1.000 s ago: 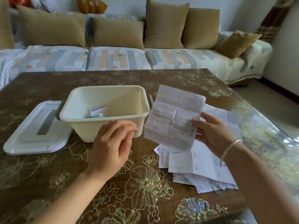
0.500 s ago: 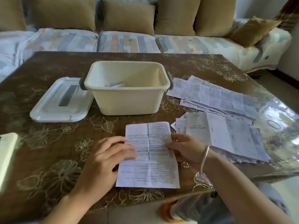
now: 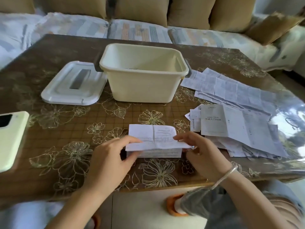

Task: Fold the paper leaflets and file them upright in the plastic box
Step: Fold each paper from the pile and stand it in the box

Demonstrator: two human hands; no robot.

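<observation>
On the bench (image 3: 54, 123) in front of us, our left hand (image 3: 109, 161) and right hand (image 3: 203, 156) each pinch one side of a leaflet (image 3: 153, 141), its upper layer bent over the lower one and not pressed flat. The cream plastic box (image 3: 142, 86) stands open farther back, apart from the leaflet, with its white lid (image 3: 72, 85) lying flat just to its left. The unfolded leaflets (image 3: 239, 129) lie spread to our right, and a phone (image 3: 11, 139) rests at the far left.
</observation>
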